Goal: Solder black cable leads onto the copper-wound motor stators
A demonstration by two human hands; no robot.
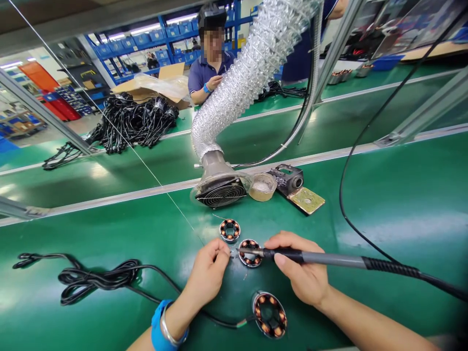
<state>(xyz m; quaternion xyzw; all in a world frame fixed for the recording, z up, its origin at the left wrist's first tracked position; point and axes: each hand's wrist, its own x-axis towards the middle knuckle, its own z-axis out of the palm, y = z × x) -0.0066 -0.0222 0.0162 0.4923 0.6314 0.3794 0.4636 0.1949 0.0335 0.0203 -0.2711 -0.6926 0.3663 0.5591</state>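
Note:
My right hand (pixel 309 278) grips a soldering iron (pixel 334 260) by its dark handle, its tip pointing left over a ring-shaped stator (pixel 250 260) with copper coils. My left hand (pixel 206 273) is closed in a pinch just left of that tip. A thin solder wire (pixel 161 185) slants down from the upper left to the pinched fingers, which partly hide its end. Fine wire ends show beside the fingertips. Just behind sits a second stator (pixel 230 237). Nearer me, a third stator (pixel 270 333) is tilted, with a black cable (pixel 219 321) running to it.
A fume extractor (pixel 221 193) with a silver duct (pixel 248 68) hangs over the bench. Beside it are a round tub (pixel 262 193) and an iron stand with a sponge (pixel 307 200). Coiled cable (pixel 98 278) lies left. Beyond the rail are piled cables (pixel 135 119) and a co-worker (pixel 208 68).

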